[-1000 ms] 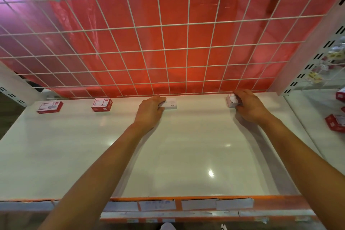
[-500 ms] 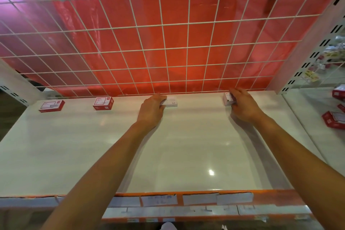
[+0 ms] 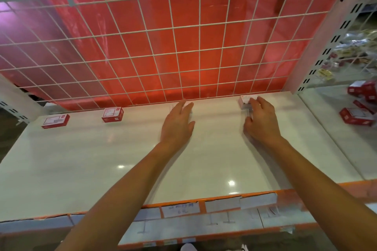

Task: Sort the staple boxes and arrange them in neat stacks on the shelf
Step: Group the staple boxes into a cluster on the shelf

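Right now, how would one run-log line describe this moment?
left hand: open over white box | right hand: open, fingers touching second box | red boxes: left, apart

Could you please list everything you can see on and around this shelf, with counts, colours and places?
shelf: one, white, across the middle of the view
wire grid: one, white, upright at the back of the shelf
sheet: one, red, behind the wire grid
red boxes: two, red and white, back left, set apart
pale boxes: two, white, at the back; one mostly hidden under the left hand
side boxes: several, red, on the next shelf to the right
labels: several, white, on the orange front edge
left hand: fingers straight, over the hidden box
right hand: fingertips at the other pale box
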### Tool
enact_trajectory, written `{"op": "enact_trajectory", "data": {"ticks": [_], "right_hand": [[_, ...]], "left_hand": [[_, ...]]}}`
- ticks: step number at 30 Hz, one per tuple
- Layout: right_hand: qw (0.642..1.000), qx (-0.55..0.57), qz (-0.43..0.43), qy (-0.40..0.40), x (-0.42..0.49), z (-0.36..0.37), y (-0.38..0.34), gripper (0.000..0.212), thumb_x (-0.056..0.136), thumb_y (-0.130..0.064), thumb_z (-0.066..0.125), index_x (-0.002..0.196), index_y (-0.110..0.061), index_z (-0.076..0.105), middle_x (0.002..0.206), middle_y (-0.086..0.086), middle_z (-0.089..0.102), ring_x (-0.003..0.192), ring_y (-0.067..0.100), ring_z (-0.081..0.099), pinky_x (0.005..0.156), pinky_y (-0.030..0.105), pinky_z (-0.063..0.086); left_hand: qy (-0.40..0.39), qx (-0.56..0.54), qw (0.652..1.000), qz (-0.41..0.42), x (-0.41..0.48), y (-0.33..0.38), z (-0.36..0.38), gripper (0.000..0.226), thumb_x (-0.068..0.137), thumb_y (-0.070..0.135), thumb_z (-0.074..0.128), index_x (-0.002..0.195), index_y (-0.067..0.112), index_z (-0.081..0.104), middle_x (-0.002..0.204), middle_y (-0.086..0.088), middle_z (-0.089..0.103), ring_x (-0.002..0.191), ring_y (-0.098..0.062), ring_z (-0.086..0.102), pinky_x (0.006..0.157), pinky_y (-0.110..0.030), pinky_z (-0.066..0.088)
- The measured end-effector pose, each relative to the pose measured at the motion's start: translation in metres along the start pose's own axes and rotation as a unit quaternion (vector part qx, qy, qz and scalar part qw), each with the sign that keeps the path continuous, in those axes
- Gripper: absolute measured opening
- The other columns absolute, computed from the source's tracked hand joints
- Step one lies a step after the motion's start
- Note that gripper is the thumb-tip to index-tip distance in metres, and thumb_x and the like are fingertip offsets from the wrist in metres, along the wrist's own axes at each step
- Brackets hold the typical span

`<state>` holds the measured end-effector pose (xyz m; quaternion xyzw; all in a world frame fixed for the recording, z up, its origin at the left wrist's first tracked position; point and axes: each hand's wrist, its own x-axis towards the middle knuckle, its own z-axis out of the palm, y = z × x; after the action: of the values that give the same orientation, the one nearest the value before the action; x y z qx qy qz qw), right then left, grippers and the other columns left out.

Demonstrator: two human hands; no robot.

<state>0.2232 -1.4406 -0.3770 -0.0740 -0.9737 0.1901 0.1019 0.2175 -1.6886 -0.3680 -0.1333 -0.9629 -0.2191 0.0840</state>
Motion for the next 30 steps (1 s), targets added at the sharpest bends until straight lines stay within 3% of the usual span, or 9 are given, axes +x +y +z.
{"op": "enact_trajectory", "data": {"ticks": [3,8,15,20,24,30], "right_hand": [[1.000,-0.015,-0.002,0.022,-0.015,-0.001,-0.001,0.057,0.085,-0.012,0.061,0.138,-0.003,0.042,0.143,0.019,0.042,0.131,0.036,0.036,0.111,0.044,0.032],[0.999,-0.026,0.029,0.019,-0.038,-0.011,0.012,0.052,0.092,-0.023,0.052,0.141,-0.009,0.040,0.150,0.015,0.032,0.139,0.031,0.026,0.116,0.039,0.020],[0.999,-0.032,0.025,0.001,-0.052,-0.050,0.082,0.047,0.092,-0.021,0.053,0.136,-0.008,0.046,0.148,0.018,0.034,0.138,0.032,0.026,0.115,0.035,0.015],[0.999,-0.018,0.039,-0.002,-0.048,-0.081,0.149,0.045,0.086,-0.013,0.060,0.129,-0.003,0.053,0.143,0.023,0.039,0.134,0.037,0.031,0.112,0.039,0.022],[0.999,-0.011,0.037,0.035,-0.043,-0.100,0.194,0.041,0.079,-0.005,0.062,0.119,-0.003,0.059,0.133,0.021,0.049,0.123,0.040,0.043,0.103,0.044,0.036],[0.992,-0.073,0.016,0.106,-0.029,-0.125,0.249,0.048,0.072,0.002,0.058,0.120,-0.006,0.058,0.129,0.015,0.052,0.120,0.037,0.046,0.102,0.041,0.035]], "left_hand": [[-0.031,0.020,0.999,0.032,-0.004,0.021,0.002,0.055,0.094,0.026,0.056,0.145,0.017,0.037,0.154,-0.004,0.031,0.142,-0.022,0.026,0.116,-0.035,0.023],[-0.072,0.067,0.992,0.074,-0.005,0.065,0.017,0.058,0.096,0.037,0.052,0.148,0.024,0.030,0.157,0.002,0.024,0.145,-0.019,0.019,0.119,-0.038,0.020],[-0.075,0.089,0.985,0.130,0.004,0.149,0.057,0.054,0.096,0.039,0.051,0.145,0.024,0.035,0.154,0.001,0.031,0.142,-0.021,0.026,0.115,-0.034,0.021],[-0.087,0.077,0.980,0.162,0.014,0.214,0.090,0.054,0.097,0.038,0.048,0.146,0.022,0.033,0.154,0.001,0.031,0.143,-0.022,0.023,0.116,-0.035,0.020],[-0.094,0.063,0.977,0.182,0.023,0.259,0.111,0.052,0.095,0.034,0.051,0.143,0.018,0.038,0.147,-0.002,0.041,0.136,-0.023,0.032,0.110,-0.036,0.029],[-0.125,0.038,0.976,0.173,0.043,0.308,0.139,0.061,0.091,0.034,0.057,0.144,0.016,0.035,0.147,-0.004,0.040,0.131,-0.027,0.039,0.103,-0.037,0.037]]}}
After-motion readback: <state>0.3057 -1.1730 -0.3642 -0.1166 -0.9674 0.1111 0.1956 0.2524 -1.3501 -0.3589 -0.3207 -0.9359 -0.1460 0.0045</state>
